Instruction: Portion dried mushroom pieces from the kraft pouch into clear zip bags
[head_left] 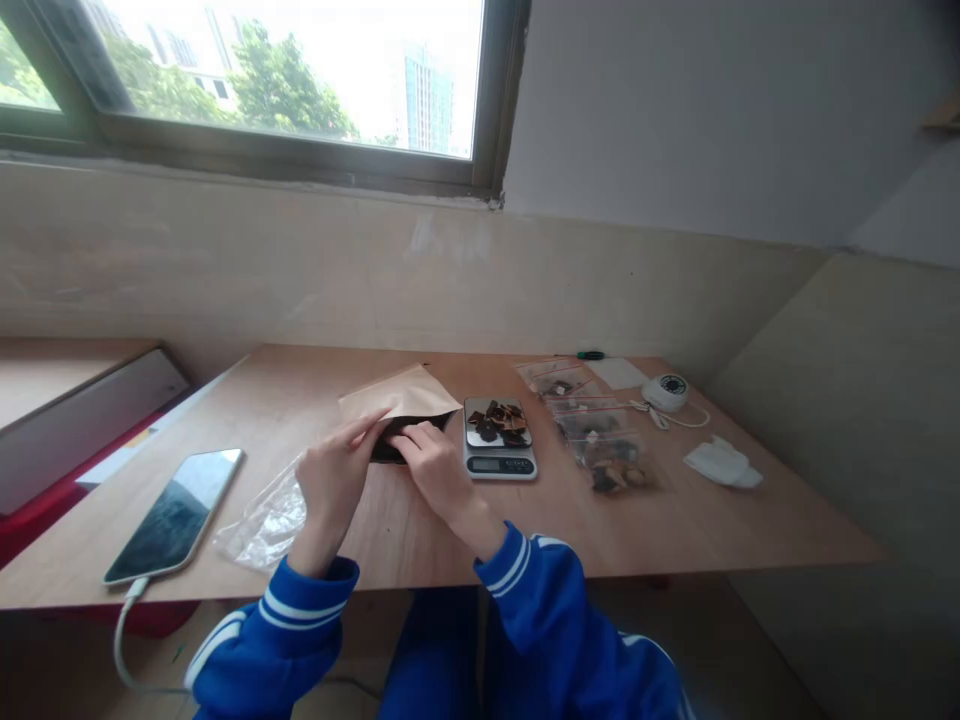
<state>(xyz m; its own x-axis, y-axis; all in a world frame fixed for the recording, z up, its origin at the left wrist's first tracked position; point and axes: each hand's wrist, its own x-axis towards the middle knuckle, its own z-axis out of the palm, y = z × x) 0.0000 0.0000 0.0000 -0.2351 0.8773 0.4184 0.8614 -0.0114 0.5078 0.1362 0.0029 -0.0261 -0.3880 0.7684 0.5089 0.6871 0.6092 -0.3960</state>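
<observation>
While the left hand point(334, 472) is pinching the brown paper bag point(405, 393) with nearly closed fingers, the right hand point(436, 468) is poking bent fingers into its dark opening; I cannot tell if they are gripping anything. The bag is lying on the table point(420, 545), beside a scale point(501, 466) that is holding dark pieces point(498, 423).

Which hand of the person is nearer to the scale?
Right. The right hand is just left of the scale, at the opening of the paper bag; the left hand is farther left, holding the bag's left side.
</observation>
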